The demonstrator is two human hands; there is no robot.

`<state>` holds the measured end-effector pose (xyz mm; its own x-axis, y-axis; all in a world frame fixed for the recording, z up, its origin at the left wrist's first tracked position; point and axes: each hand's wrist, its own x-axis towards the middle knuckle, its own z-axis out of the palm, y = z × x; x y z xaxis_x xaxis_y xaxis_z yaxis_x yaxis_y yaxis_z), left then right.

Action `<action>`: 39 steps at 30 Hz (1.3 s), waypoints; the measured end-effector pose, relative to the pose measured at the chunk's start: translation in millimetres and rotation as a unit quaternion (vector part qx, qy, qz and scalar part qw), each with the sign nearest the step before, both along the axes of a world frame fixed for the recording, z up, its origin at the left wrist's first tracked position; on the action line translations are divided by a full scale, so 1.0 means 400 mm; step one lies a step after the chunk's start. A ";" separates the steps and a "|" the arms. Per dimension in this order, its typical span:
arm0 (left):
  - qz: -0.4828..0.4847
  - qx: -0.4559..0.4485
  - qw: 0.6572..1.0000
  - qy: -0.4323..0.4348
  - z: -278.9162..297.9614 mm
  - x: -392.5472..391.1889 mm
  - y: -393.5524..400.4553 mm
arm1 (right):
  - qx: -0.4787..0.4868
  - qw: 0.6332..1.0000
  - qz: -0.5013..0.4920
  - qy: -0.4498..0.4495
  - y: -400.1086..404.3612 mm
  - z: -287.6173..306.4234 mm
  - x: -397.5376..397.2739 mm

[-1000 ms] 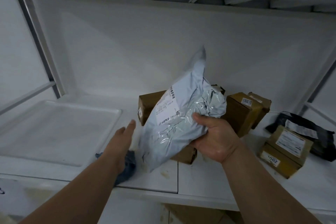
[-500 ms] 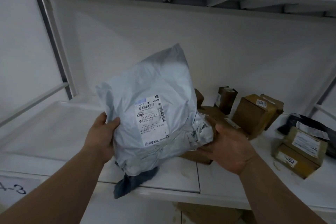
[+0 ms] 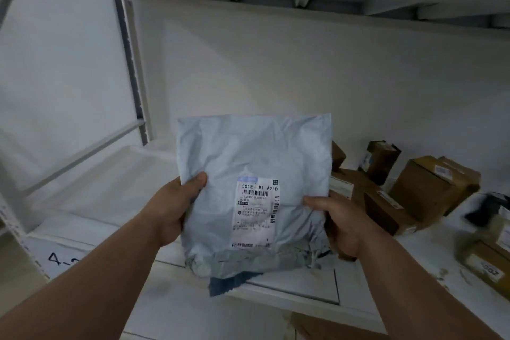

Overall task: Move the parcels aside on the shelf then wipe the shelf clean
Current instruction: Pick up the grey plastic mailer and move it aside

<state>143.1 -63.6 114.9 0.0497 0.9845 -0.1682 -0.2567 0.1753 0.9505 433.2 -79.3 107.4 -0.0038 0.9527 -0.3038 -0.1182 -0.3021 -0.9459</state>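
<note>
In the middle of the view, above the front of the white shelf (image 3: 289, 288), a soft grey bag parcel (image 3: 254, 174) is held up flat, with its white label (image 3: 256, 210) facing the person. The left hand (image 3: 171, 210) grips its edge at 9 o'clock, thumb on the front and fingers hidden behind. The right hand (image 3: 339, 223) grips the edge at 3 o'clock the same way. A dark blue cloth (image 3: 229, 284) peeks out at 6 o'clock, just under the bag, lying on the shelf's front edge.

The job now looks like putting this bag to one side. It is floppy, so two hands are best, and it should be laid flat so it does not slide off. It should not land on the cloth, because the cloth is needed next for wiping.

Brown boxes (image 3: 419, 188) sit in a bunch at 3 o'clock on the shelf, all taped shut, so I cannot tell what is inside. The bag is sealed too. A shallow white tray part (image 3: 116, 179) at 9 o'clock has nothing showing in it. Little crumbs (image 3: 444, 273) lie on the shelf at 4 o'clock.
</note>
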 end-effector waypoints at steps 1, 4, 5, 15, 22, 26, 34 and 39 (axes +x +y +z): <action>0.009 0.004 1.000 0.009 -0.001 -0.007 0.001 | -0.006 0.999 0.008 0.033 0.004 0.003 -0.010; 0.035 0.012 0.998 0.045 -0.005 -0.023 0.007 | 0.005 0.999 0.009 0.044 0.022 0.004 -0.042; 0.040 0.013 0.997 0.057 -0.004 -0.026 0.008 | 0.008 1.000 -0.001 0.018 0.032 0.000 -0.052; 0.034 -0.013 0.999 -0.018 0.018 -0.063 0.048 | 0.002 0.999 0.020 -0.037 0.152 -0.041 -0.054; 0.084 -0.038 0.995 -0.027 0.001 -0.108 0.062 | 0.022 0.998 0.064 0.012 0.222 -0.038 -0.080; 0.006 -0.111 0.992 0.065 -0.027 -0.160 0.043 | 0.026 0.999 0.016 -0.019 0.270 -0.044 -0.133; 0.111 -0.094 0.963 0.228 -0.079 -0.330 0.137 | -0.027 0.991 0.123 0.056 0.318 -0.051 -0.286; 0.134 -0.083 0.932 0.327 -0.079 -0.470 0.205 | -0.025 0.995 0.062 -0.073 0.366 -0.084 -0.477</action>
<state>-44.9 18.5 83.4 -0.3603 0.9048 -0.2271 0.3114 0.3462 0.8850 242.5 67.2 73.8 -0.0727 0.9311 -0.3574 0.0610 -0.3535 -0.9334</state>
